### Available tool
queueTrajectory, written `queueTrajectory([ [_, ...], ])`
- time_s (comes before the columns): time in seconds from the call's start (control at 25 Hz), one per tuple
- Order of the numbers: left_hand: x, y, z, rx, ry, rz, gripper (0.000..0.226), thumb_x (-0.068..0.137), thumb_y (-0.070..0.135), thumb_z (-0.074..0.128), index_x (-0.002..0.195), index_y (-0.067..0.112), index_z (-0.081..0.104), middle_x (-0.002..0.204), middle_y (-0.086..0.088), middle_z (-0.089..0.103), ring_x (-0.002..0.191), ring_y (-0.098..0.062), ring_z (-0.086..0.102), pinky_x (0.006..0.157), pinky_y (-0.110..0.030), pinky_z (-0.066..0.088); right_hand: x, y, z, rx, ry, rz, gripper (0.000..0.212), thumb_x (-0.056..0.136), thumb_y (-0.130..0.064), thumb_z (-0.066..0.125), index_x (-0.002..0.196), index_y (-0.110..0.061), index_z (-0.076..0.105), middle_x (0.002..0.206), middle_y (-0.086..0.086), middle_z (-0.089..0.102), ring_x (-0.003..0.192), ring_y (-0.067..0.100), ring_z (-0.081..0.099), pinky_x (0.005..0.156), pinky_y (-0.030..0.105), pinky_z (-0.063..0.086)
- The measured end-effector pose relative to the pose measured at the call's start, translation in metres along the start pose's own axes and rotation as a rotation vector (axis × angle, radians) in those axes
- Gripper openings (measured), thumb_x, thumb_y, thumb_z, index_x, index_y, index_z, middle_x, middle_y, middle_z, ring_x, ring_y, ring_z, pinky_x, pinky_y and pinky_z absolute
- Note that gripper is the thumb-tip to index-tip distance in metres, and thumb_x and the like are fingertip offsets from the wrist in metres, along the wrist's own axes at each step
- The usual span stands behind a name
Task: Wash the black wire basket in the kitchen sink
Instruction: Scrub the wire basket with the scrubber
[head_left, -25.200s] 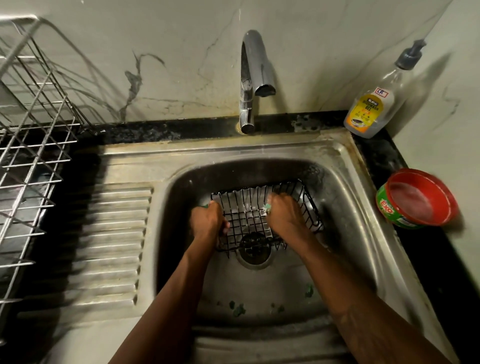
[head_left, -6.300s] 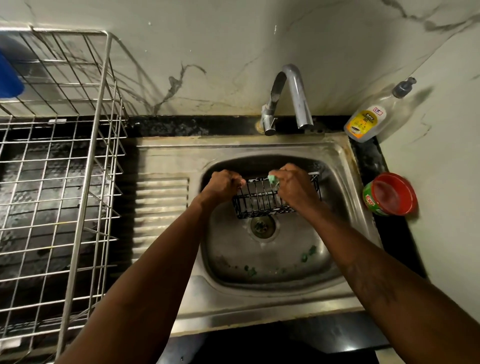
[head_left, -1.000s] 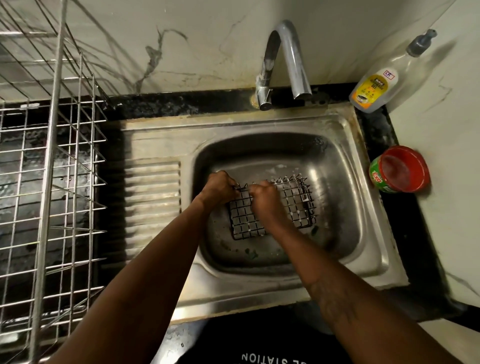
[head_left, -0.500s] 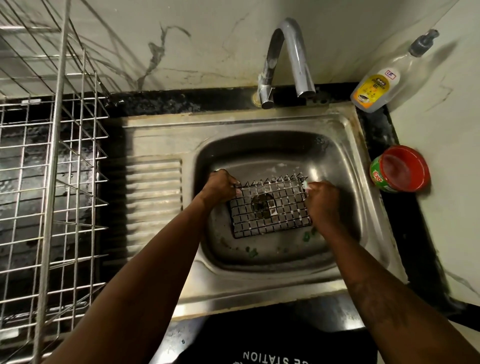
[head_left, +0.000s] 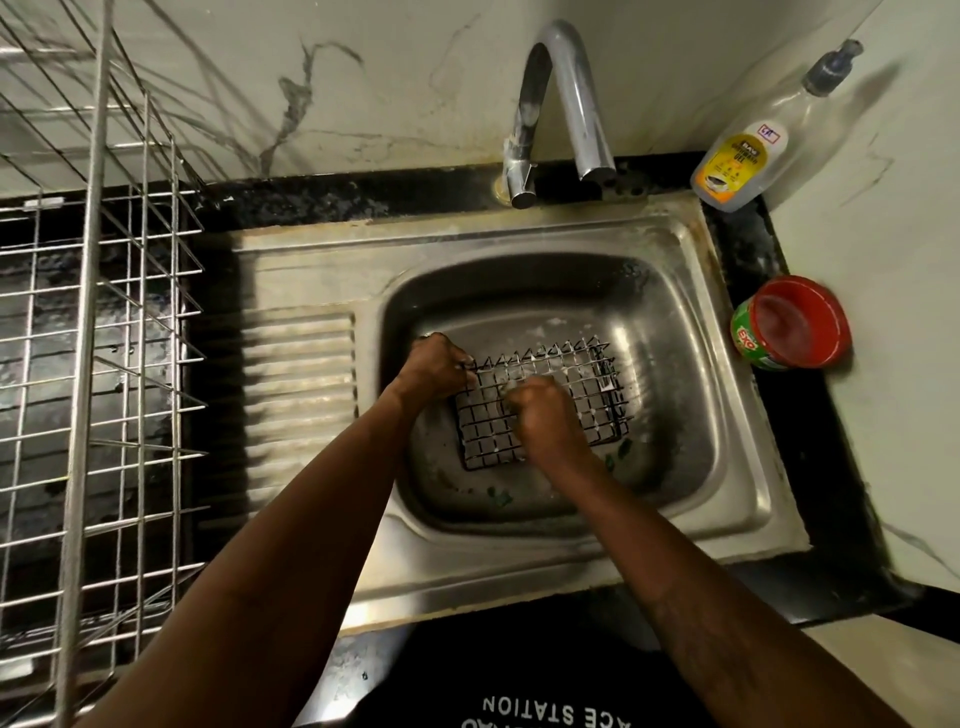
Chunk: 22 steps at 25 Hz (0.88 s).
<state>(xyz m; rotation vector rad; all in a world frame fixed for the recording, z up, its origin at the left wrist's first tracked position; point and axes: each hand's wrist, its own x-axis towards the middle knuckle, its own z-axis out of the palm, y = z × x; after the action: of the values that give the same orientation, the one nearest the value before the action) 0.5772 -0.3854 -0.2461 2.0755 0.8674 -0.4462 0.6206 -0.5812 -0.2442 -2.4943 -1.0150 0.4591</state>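
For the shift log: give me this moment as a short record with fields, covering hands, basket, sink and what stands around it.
black wire basket: in the basin, flat grid facing up, flecked with suds
left hand: grips the basket's left edge
right hand: fingers curled, pressed on the mesh; what it holds is hidden
sink: steel, green scraps on its floor
tap: no water seen running
right of sink: soap bottle, red tub
left of sink: wire rack

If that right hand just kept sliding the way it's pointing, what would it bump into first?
Probably the left hand, which grips the black wire basket at its left edge. The right hand points up-left across the mesh, though depth is hard to judge.
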Motion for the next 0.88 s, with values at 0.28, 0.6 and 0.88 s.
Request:
queueTrajectory([
  [0.28,0.003,-0.001,0.001,0.003,0.009,0.029,0.029,0.082,0.017,0.082,0.108,0.006,0.078,0.113,-0.009,0.076,0.111,-0.019,0.069,0.103,-0.026,0.049,0.007,0.078,-0.068,-0.012,0.234,0.494,0.019,0.089,-0.014,0.075,0.107,-0.011,0.077,0.094,0.008,0.078,0.08,0.02,0.071,0.071,0.02,0.049],
  [0.6,0.002,-0.002,0.003,0.033,0.014,0.034,0.03,0.082,0.019,0.082,0.108,0.005,0.078,0.114,-0.008,0.075,0.113,-0.018,0.068,0.102,-0.021,0.045,-0.012,-0.047,0.018,-0.031,-0.088,-0.11,0.033,0.084,0.013,0.063,0.112,-0.003,0.073,0.104,0.017,0.07,0.09,0.027,0.067,0.079,0.034,0.057],
  [0.88,0.003,-0.002,0.002,0.042,-0.008,0.033,0.03,0.082,0.02,0.083,0.108,0.007,0.078,0.114,-0.008,0.075,0.11,-0.019,0.069,0.103,-0.028,0.05,-0.019,0.055,-0.036,0.059,0.171,0.271,0.009,0.089,-0.005,0.071,0.093,-0.01,0.078,0.087,0.009,0.076,0.077,0.021,0.069,0.065,0.02,0.046],
])
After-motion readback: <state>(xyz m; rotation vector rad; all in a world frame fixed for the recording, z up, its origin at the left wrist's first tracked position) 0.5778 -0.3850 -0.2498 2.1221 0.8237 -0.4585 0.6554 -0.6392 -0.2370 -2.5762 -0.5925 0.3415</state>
